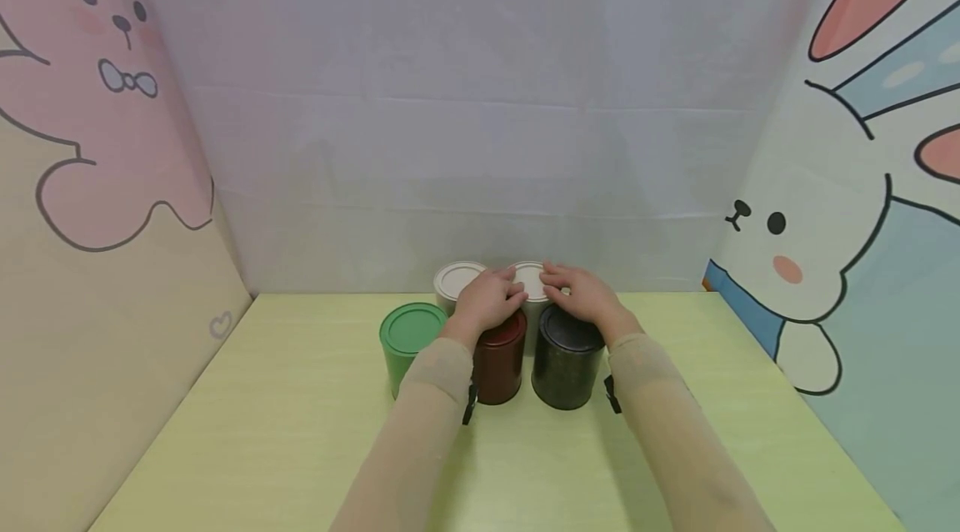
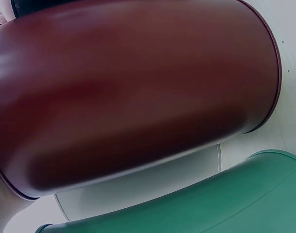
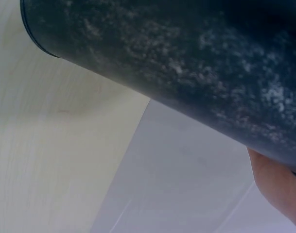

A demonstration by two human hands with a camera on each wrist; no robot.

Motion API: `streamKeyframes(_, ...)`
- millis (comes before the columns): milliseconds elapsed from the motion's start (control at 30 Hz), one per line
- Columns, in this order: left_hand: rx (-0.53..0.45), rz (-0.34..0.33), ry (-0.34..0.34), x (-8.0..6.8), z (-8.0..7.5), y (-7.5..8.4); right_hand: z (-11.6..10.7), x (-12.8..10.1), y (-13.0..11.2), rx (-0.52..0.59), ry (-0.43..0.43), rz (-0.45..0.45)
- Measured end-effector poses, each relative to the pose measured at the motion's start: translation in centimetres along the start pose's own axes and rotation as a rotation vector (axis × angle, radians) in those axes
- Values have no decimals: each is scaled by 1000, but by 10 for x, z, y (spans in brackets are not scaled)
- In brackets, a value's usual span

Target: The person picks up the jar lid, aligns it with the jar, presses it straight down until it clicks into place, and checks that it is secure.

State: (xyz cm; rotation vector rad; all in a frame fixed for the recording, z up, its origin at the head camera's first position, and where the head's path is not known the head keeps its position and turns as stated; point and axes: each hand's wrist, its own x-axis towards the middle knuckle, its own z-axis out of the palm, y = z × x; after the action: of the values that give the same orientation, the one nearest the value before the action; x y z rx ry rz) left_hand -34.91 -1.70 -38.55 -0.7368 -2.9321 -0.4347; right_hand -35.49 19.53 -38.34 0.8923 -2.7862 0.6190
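Note:
Both hands reach forward over a front row of lidded cans. My left hand (image 1: 489,300) is above the dark red can (image 1: 500,367), its fingers extended to the left rim of a white can (image 1: 528,280) behind. Over the black can (image 1: 567,367), my right hand (image 1: 583,295) has its fingertips at that white can's right rim. In the left wrist view the dark red can (image 2: 138,87) fills most of the picture and hides nearly all of that hand. The speckled black can (image 3: 162,63) covers much of my right hand (image 3: 280,190) in the right wrist view.
A green can (image 1: 412,329) stands left of the dark red one. Another white can (image 1: 457,278) is at the back, near the white rear wall (image 1: 465,140). All stand on a pale yellow-green table (image 1: 285,424), with cartoon-printed panels on both sides.

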Motion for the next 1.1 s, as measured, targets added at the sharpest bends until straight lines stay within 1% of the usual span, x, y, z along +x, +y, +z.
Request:
streamKeyframes(400,3,-4,-1,2,-1,1,-2,2,1,-32,-19,20)
streamKeyframes(733,-6,-9,2,2,-4,1,-5,5,0,-78,-43,9)
streamKeyframes(900,1,0,9,0,-5,2,-3,5,-3,-102,-52,46)
streamKeyframes(1033,6,8,5,1,-2,0,0,4,-2,-87,-59,78)
streamKeyframes(1100,7,9,4,2,0,-1,1,3,0,-81,-57,74)
